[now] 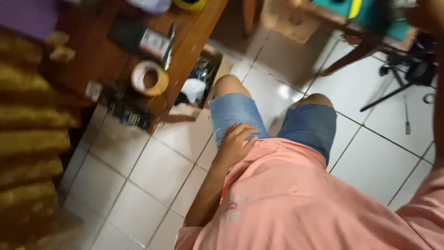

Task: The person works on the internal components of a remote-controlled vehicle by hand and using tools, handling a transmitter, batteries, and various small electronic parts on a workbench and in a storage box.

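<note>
The wooden table [194, 28] stands upper left. Right of it, the denim shorts [236, 113] cover the thigh; soft, limp cloth, best pinched at the hem. The left hand [233, 143] rests flat on them, fingers loose, gripping nothing. A tape roll [149, 78] lies on the table. The right hand's grip cannot be told.

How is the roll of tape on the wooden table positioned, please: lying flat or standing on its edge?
Lying flat: the roll of tape rests near the wooden table's edge, its round hole facing up.
</note>
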